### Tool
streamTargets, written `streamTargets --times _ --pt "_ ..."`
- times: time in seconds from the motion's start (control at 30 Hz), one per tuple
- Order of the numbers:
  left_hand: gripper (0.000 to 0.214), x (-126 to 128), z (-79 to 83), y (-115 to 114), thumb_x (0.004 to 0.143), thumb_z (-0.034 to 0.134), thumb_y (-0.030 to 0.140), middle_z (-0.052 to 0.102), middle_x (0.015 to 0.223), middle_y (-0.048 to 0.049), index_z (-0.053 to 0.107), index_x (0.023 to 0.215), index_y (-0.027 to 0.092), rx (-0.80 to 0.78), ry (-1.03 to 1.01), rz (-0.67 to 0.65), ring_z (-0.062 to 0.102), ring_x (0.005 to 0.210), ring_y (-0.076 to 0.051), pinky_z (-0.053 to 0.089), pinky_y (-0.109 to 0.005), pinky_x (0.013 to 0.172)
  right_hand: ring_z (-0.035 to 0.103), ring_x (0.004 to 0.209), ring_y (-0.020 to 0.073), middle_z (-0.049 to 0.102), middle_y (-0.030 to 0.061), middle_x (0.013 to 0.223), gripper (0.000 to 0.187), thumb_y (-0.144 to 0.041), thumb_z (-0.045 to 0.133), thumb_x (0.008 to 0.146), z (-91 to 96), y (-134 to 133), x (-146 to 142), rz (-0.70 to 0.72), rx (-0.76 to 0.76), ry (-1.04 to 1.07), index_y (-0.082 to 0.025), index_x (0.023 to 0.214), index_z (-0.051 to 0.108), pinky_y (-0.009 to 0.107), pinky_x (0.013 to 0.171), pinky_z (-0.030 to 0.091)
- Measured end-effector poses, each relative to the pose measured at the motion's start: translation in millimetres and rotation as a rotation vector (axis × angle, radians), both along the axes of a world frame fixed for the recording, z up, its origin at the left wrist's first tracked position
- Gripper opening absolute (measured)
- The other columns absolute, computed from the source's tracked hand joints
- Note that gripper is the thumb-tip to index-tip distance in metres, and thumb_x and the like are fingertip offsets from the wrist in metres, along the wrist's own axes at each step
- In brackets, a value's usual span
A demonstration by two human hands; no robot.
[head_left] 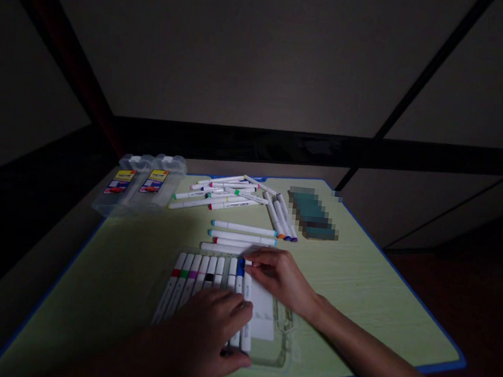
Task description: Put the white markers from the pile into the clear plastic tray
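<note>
A clear plastic case (281,356) lies in front of me, with a row of white markers (194,263) side by side in it. Their colour bands include red, green, purple, black and blue. My left hand (213,331) rests over the lower part of the row, fingers bent and thumb apart from them, hiding several barrels. At the row's right end, my right hand (280,278) pinches the top of a white marker (247,308) between thumb and fingers. Just beyond the case, several loose markers (242,228) lie crosswise, the nearest close to my right fingers.
A pile of markers (224,194) with mixed cap colours lies farther back. Several more markers (280,215) lie together beside a blurred green rectangular item (314,213). Clear cases (156,193) with labels stand at the back left. The table (349,283) has a blue edge.
</note>
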State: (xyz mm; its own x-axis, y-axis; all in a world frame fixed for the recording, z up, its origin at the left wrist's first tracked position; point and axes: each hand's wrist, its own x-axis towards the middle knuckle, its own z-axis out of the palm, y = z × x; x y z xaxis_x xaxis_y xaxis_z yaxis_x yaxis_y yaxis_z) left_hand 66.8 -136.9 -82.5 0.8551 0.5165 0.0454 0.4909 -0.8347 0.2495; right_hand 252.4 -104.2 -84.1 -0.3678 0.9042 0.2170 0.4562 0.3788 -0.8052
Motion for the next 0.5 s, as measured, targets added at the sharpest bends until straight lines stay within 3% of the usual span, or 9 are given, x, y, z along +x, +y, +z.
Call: streamTargets --times 0.5 --pt "0.041 0.9 2.6 3.8 0.066 0.062 0.046 0.061 0.087 -0.0074 0.054 0.091 0.015 0.029 -0.034 -0.035 0.057 0.076 -0.022 0.049 -0.037 0.067 0.053 0.062 0.0094 0.053 0.0057 0.086 0.009 -0.011 0.055 0.077 -4.0 2.9 0.5 0.015 0.057 -0.043 -0.014 0.08 0.063 0.023 0.055 0.048"
